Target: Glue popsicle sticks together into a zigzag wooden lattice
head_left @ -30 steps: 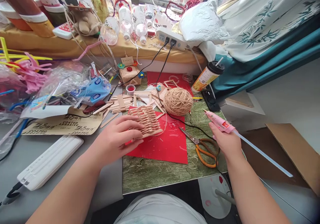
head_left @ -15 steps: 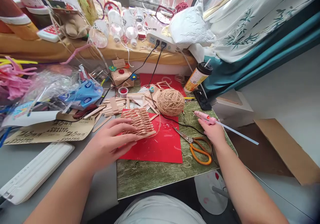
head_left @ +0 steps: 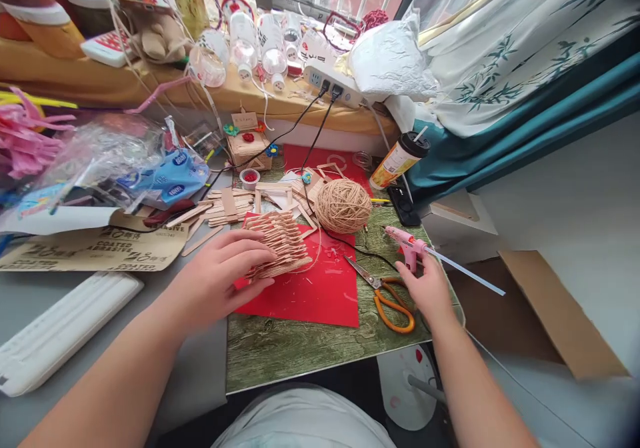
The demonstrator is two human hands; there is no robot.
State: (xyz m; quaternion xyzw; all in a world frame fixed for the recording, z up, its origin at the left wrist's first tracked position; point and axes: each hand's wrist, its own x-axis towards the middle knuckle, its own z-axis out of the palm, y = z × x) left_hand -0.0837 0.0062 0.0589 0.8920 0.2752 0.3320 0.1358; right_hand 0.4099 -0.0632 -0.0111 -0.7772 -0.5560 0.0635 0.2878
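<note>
My left hand (head_left: 225,271) is closed around the left side of a layered craft-stick structure (head_left: 283,241), fingers over its top and thumb at the near edge. The structure rests on a red sheet (head_left: 320,308). At the right, a pink glue gun (head_left: 407,243) with a long clear glue stick (head_left: 473,276) stands on the table, its handle showing. My right hand (head_left: 425,285) is just behind that handle, thumb and fingers apart; whether a fingertip touches the gun I cannot tell. Orange-handled scissors (head_left: 393,305) lie left of this hand.
A ball of twine (head_left: 343,206) sits behind the red sheet, its strand running to the structure. Loose craft sticks (head_left: 227,205) lie behind my left hand. A drink cup (head_left: 400,159) and a phone (head_left: 404,205) are at the back right. A black cord (head_left: 360,245) crosses the table.
My right hand has slipped back and down from the glue gun, whose handle now shows. My left fingers have drawn closer around the craft-stick structure. The view has shifted slightly.
</note>
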